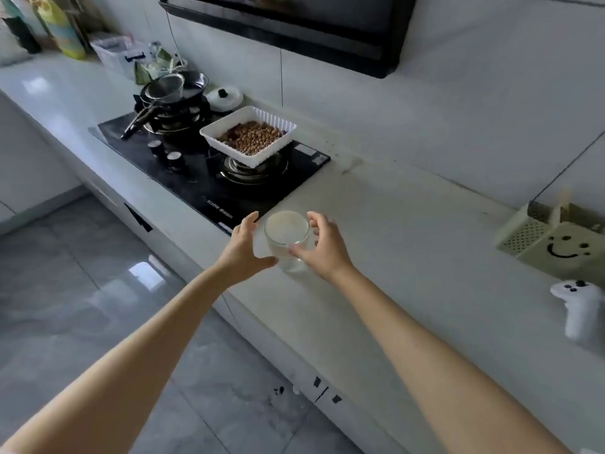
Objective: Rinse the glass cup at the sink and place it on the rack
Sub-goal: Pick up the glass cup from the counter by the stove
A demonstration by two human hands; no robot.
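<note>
A clear glass cup point(285, 231) stands upright on the pale counter point(409, 257), close to its front edge and just right of the black hob. My right hand point(324, 249) wraps it from the right, thumb on the near wall and fingers curled round the far side. On the cup's left my left hand point(244, 247) is cupped with its fingers spread away from the rim, only the thumb touching low near the base. No sink or rack is in view.
A black gas hob point(209, 178) lies to the left, with a white tray of brown nuts point(248, 136) on one burner and stacked pans point(173, 96) on the other. A smiley-face holder point(553, 244) and a white controller point(582, 309) sit at the right. Grey floor lies below.
</note>
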